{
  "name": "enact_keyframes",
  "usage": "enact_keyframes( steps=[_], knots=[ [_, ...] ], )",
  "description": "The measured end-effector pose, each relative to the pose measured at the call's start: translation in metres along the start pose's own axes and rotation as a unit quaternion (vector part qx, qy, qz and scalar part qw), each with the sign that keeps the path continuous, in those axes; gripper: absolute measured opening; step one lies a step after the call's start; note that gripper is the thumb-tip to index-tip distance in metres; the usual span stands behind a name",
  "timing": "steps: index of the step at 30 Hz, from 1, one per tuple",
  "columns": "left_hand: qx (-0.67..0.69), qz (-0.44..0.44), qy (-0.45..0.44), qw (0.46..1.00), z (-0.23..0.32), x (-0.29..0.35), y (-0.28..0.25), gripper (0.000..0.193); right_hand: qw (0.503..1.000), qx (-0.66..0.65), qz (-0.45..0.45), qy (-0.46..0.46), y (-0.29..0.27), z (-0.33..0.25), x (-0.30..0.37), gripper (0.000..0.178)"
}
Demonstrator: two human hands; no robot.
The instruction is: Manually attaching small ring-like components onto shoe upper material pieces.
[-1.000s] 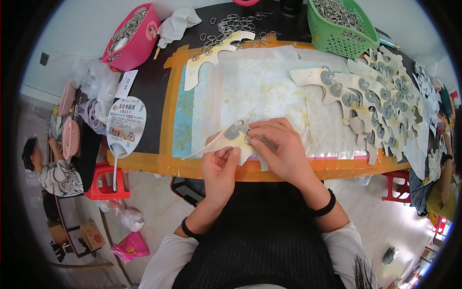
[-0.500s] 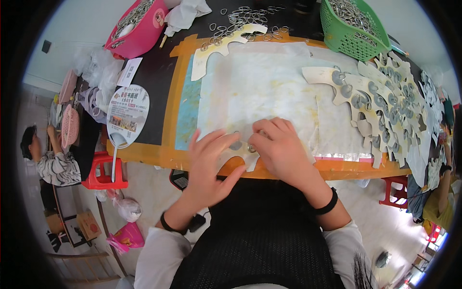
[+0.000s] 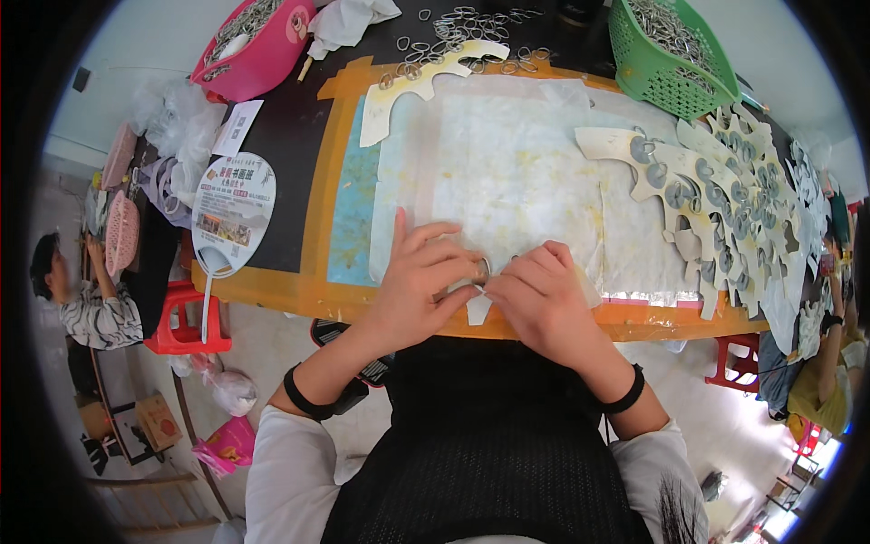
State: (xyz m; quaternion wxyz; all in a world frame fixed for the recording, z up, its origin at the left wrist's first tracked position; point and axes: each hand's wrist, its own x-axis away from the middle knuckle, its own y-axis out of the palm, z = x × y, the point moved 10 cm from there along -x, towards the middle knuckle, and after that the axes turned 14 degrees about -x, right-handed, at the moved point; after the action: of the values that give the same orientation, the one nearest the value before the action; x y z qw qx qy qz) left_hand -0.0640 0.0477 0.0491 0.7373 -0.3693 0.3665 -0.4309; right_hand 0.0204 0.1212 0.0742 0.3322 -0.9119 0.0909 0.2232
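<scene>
At the near edge of the table my left hand (image 3: 421, 281) and my right hand (image 3: 544, 299) meet, fingertips pinched together on a cream scalloped piece (image 3: 478, 311). A metal ring (image 3: 487, 269) stands up between the fingertips. Most of the piece is covered by my fingers; one tab shows below them. Under my hands lies a whitish, yellow-stained sheet (image 3: 507, 163). Beyond it rests another cream scalloped piece (image 3: 412, 83), with rings on and around it. To the right, a heap of similar cream pieces (image 3: 725, 199) carries grey round patches and metal rings.
Loose metal rings (image 3: 462, 34) are scattered at the far edge. A pink basket (image 3: 263, 77) and a green basket (image 3: 666, 77), both full of metal parts, stand at the back corners. A white hand fan (image 3: 234, 208) lies left. Other people sit at both sides.
My left hand has closed from spread fingers into a pinch at the ring, moving slightly right. My right hand has shifted a little right and down, still pinching the piece.
</scene>
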Motion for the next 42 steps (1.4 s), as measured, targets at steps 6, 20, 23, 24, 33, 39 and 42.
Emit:
enact_keyframes(
  steps=[6, 20, 23, 24, 33, 39, 42],
  knots=[
    [-0.043, 0.043, 0.027, 0.998, 0.009, 0.006, -0.008, 0.013, 1.0, 0.013, 0.007, 0.016, -0.009, -0.001, -0.009, 0.021],
    [-0.098, 0.074, 0.041, 0.992, 0.018, 0.009, -0.009, 0.019, 0.997, 0.066, 0.026, 0.024, -0.003, -0.006, 0.0, 0.023],
    [-0.104, 0.077, 0.049, 0.99, 0.017, 0.01, -0.008, 0.017, 0.998, 0.061, 0.014, 0.026, -0.012, -0.004, -0.006, 0.026],
    [-0.106, 0.077, 0.05, 0.99, 0.017, 0.01, -0.008, 0.016, 0.998, 0.068, -0.005, 0.014, -0.009, -0.005, -0.007, 0.026],
    [-0.118, 0.101, 0.058, 0.986, 0.019, 0.013, -0.014, 0.01, 0.994, 0.095, -0.034, -0.048, 0.003, -0.007, -0.003, 0.024],
    [-0.093, 0.053, 0.068, 0.992, 0.019, 0.014, -0.014, 0.016, 0.992, 0.104, -0.036, -0.055, 0.007, -0.015, 0.006, 0.025],
    [-0.098, 0.051, 0.085, 0.99, 0.022, 0.01, -0.017, 0.019, 0.992, 0.108, -0.04, -0.053, 0.009, -0.021, 0.008, 0.023]
  ],
)
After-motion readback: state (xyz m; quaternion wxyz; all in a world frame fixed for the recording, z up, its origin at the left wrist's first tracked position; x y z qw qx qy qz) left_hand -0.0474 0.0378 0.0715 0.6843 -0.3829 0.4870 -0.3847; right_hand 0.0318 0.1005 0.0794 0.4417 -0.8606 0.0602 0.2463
